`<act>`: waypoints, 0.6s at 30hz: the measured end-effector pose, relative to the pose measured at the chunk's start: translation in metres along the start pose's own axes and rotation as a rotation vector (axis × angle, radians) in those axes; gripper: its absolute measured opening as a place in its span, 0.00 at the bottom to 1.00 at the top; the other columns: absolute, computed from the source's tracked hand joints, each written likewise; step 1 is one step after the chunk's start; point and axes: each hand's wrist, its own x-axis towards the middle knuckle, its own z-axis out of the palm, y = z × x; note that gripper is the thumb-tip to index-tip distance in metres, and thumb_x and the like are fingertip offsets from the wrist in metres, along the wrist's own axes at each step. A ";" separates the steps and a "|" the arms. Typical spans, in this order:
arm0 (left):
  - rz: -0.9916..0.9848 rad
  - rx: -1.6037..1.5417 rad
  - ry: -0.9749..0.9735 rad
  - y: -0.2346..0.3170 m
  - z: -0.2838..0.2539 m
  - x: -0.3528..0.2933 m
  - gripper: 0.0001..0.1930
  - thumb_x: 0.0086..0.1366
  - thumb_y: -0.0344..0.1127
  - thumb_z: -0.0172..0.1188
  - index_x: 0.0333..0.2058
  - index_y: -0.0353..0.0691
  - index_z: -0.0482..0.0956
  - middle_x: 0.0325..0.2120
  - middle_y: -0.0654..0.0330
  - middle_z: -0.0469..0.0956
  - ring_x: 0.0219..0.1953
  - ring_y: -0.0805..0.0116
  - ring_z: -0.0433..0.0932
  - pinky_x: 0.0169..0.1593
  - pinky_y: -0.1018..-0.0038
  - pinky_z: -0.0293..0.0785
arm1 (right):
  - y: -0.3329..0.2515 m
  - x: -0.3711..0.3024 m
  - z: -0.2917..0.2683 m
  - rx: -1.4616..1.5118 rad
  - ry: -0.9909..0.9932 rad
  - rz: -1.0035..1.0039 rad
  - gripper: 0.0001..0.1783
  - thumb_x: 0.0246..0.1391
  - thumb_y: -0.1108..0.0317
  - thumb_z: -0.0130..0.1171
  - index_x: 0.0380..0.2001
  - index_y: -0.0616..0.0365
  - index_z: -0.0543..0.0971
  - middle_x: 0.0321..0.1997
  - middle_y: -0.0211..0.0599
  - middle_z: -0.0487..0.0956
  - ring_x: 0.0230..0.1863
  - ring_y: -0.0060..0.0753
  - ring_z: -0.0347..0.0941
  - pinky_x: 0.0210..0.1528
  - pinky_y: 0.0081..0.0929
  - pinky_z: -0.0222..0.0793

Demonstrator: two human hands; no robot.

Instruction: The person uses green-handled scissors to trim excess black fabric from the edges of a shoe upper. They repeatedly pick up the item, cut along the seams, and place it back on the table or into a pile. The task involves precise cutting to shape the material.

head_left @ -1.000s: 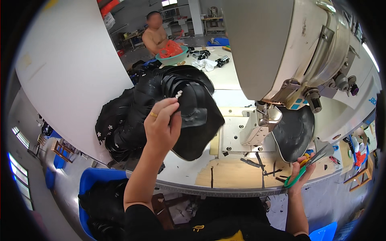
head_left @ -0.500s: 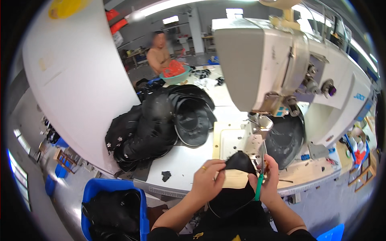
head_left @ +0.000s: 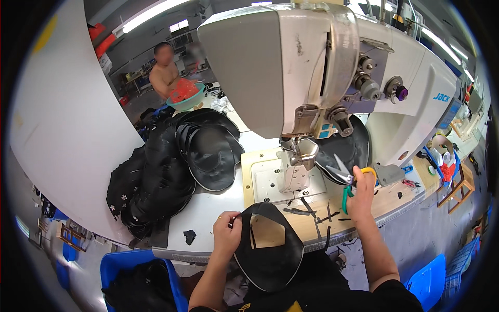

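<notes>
My left hand (head_left: 227, 233) pinches the left edge of a black shoe upper (head_left: 270, 265), which hangs over the table's front edge. The upper is rounded, with a pale trim line along its lower edge and an opening that shows a tan surface. My right hand (head_left: 362, 196) holds a pair of scissors (head_left: 341, 170) with one green and one yellow handle loop. Their blades stand apart, pointing up and left beside the sewing machine (head_left: 244, 73). Another black upper (head_left: 358, 143) lies under the machine's arm, behind the scissors.
A heap of black uppers (head_left: 161, 171) covers the table's left part. Cut black strips (head_left: 312, 216) lie near the front edge. A blue bin (head_left: 107, 268) with black pieces stands at lower left. Another person (head_left: 161, 75) is beyond the table by a teal basin (head_left: 191, 102) with red contents.
My right hand has moved up and right with the scissors, away from the upper. My left hand has shifted left and lower along the upper's edge. The view has turned right.
</notes>
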 end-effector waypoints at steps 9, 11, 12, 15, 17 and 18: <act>0.306 0.331 -0.334 0.031 -0.009 0.009 0.24 0.56 0.26 0.55 0.53 0.40 0.68 0.52 0.48 0.69 0.46 0.50 0.74 0.48 0.63 0.72 | -0.022 -0.016 -0.041 0.218 -0.116 0.185 0.40 0.37 0.66 0.72 0.54 0.61 0.65 0.40 0.45 0.69 0.40 0.43 0.66 0.44 0.34 0.63; 0.301 0.353 -0.534 0.044 -0.008 0.020 0.25 0.56 0.29 0.57 0.55 0.42 0.67 0.55 0.50 0.66 0.49 0.51 0.73 0.51 0.62 0.70 | -0.041 -0.024 -0.046 0.394 -0.199 0.220 0.41 0.38 0.63 0.72 0.55 0.62 0.64 0.42 0.45 0.69 0.42 0.44 0.66 0.47 0.34 0.63; 0.300 0.365 -0.636 0.051 -0.008 0.025 0.26 0.57 0.30 0.58 0.56 0.42 0.67 0.57 0.50 0.65 0.50 0.51 0.72 0.53 0.62 0.68 | -0.053 -0.027 -0.046 0.484 -0.237 0.241 0.41 0.38 0.62 0.72 0.55 0.62 0.64 0.43 0.45 0.69 0.43 0.44 0.66 0.48 0.34 0.63; 0.339 0.364 -0.657 0.066 0.007 0.033 0.24 0.57 0.33 0.60 0.53 0.44 0.70 0.55 0.53 0.68 0.50 0.52 0.71 0.53 0.64 0.69 | -0.081 -0.028 -0.032 0.648 -0.394 0.193 0.43 0.37 0.60 0.73 0.55 0.62 0.63 0.47 0.47 0.69 0.46 0.47 0.67 0.51 0.35 0.63; 0.403 0.317 -0.601 0.048 0.009 0.028 0.22 0.58 0.35 0.60 0.52 0.45 0.72 0.52 0.54 0.70 0.49 0.53 0.72 0.51 0.65 0.71 | -0.105 -0.027 -0.011 0.758 -0.509 0.176 0.42 0.36 0.63 0.74 0.54 0.61 0.64 0.48 0.48 0.69 0.46 0.46 0.68 0.49 0.34 0.65; 0.452 0.285 -0.576 0.040 0.013 0.026 0.21 0.58 0.36 0.59 0.51 0.46 0.73 0.51 0.55 0.71 0.48 0.54 0.73 0.50 0.65 0.71 | -0.114 -0.026 -0.002 0.796 -0.555 0.191 0.42 0.36 0.65 0.73 0.55 0.60 0.64 0.48 0.47 0.69 0.46 0.44 0.68 0.47 0.33 0.67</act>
